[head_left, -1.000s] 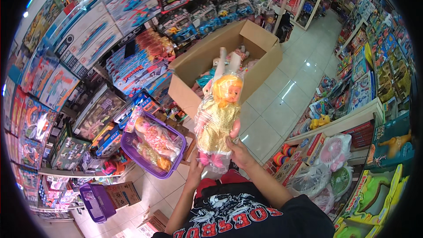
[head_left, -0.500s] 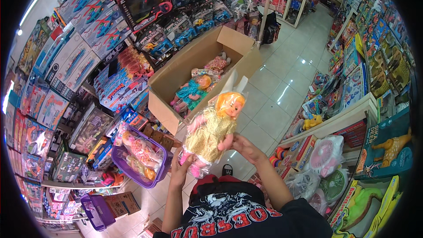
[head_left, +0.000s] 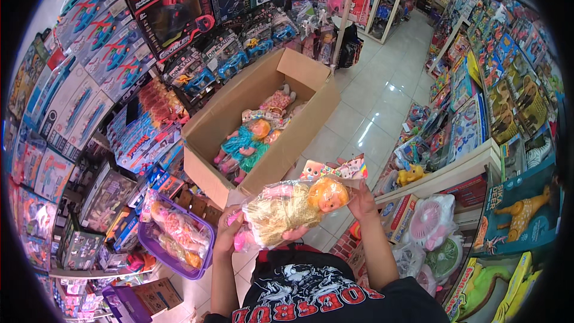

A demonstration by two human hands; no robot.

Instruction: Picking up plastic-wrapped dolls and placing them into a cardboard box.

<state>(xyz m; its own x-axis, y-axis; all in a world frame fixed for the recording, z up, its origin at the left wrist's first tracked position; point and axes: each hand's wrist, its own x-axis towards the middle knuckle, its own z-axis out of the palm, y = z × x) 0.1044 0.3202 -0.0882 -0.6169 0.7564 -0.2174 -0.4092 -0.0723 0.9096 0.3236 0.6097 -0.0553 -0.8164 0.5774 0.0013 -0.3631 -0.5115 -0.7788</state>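
A blonde doll [head_left: 281, 212] in a shiny gold dress and pink shoes lies sideways in clear plastic wrap in front of my chest. Its feet are gripped by my left hand [head_left: 229, 230], fingers closed round that end. At the head end, my right hand [head_left: 362, 202] is closed on the wrap beside the printed header card [head_left: 335, 169]. Beyond the doll stands an open cardboard box [head_left: 299, 131] with several wrapped dolls inside, among them one in a turquoise dress [head_left: 238, 143]. Left of my left hand, a purple basket [head_left: 206, 263] holds wrapped dolls [head_left: 182, 224].
Shelves of boxed toys [head_left: 78, 107] rise along the left. A tiled aisle [head_left: 382, 107] runs away to the far right. Close on my right are wrapped fans [head_left: 433, 215] and a boxed deer toy [head_left: 529, 209]. A second purple basket [head_left: 122, 305] sits at lower left.
The doll has turned from nearly upright to lying sideways, its head now to the right. My right hand has moved from its side to the head end. The view has shifted slightly.
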